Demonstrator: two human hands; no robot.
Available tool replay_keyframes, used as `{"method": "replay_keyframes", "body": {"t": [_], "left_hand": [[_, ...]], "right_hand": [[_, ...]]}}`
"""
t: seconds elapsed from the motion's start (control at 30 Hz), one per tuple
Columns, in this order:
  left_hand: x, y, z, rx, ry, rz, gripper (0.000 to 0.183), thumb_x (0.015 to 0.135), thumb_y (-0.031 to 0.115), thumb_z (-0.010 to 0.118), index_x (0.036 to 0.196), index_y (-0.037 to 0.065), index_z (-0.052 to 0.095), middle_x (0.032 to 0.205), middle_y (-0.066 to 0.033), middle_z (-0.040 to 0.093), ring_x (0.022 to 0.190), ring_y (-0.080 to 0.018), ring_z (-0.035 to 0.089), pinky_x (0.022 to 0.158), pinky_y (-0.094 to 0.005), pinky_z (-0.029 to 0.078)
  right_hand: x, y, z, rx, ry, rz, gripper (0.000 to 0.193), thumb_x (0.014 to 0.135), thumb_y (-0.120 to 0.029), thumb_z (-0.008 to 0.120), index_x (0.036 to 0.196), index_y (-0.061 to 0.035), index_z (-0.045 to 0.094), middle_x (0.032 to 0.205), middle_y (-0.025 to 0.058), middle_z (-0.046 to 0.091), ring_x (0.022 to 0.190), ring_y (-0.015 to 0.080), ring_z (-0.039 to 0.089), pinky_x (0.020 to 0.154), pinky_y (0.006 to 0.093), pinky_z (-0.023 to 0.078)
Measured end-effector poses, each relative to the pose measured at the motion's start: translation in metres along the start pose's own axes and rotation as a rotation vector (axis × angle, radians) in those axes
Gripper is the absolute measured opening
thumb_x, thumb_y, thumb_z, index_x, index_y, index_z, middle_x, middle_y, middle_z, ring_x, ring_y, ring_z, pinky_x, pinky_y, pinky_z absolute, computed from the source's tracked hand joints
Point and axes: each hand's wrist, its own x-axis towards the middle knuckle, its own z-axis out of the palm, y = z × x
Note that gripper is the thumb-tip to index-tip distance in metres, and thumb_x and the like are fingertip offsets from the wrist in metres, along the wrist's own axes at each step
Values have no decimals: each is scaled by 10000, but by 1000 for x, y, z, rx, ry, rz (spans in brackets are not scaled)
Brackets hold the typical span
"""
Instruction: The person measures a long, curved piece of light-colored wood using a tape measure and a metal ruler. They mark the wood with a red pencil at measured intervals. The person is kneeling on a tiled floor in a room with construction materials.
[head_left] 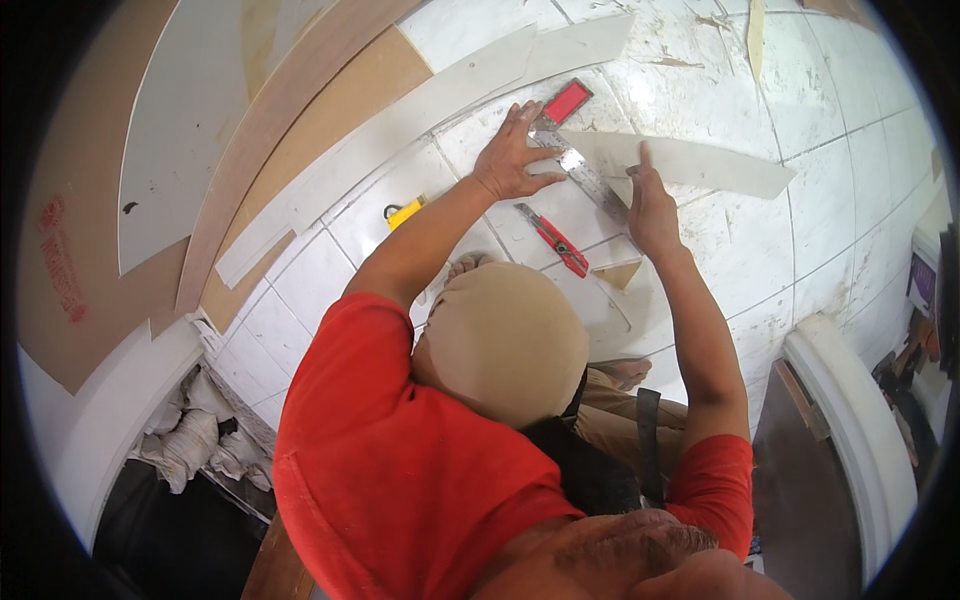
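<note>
Layout on the tiled floor (820, 230), viewed from beside the worker (L/R = worker's own). Front ctr.: square (568, 102), blade across L end of near strip (730, 165); L hand (512, 160) at the square, R hand (653, 205) R of blade, by the strip. Utility knife (562, 247) btwn forearms, nearer the knee (505, 345); offcut (618, 273) to its R. Tape measure (405, 212): just beyond L forearm. Outer strip (400, 122): farther L, overlapping board (385, 68); sheet (190, 130) beyond, far L.
</note>
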Motion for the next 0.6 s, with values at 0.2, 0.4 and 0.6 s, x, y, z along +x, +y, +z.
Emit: {"method": "replay_keyframes", "body": {"t": [0.2,0.4,0.6], "left_hand": [[1,1,0,-8,6,2,393,681,420,850,977,174,776,1428,-300,399,1357,-444,378,1173,-533,240],[0,1,1,-5,9,-6,403,676,424,848,983,174,775,1424,-302,407,1348,-450,390,1170,-533,246],[0,1,0,-10,25,7,412,676,431,847,982,164,774,1428,-304,404,1344,-454,396,1166,-537,252]], "right_hand": [[26,-3,-8,68,92,318,315,982,-173,501,1232,-23,619,792,177,668,744,319,665,702,366,515],[27,2,-5,254,-17,317,300,956,-202,538,1119,8,679,832,219,691,753,323,673,730,371,515],[32,-33,17,-50,-94,24,301,935,-180,543,1159,-20,664,982,259,674,873,408,657,786,446,518]]}}
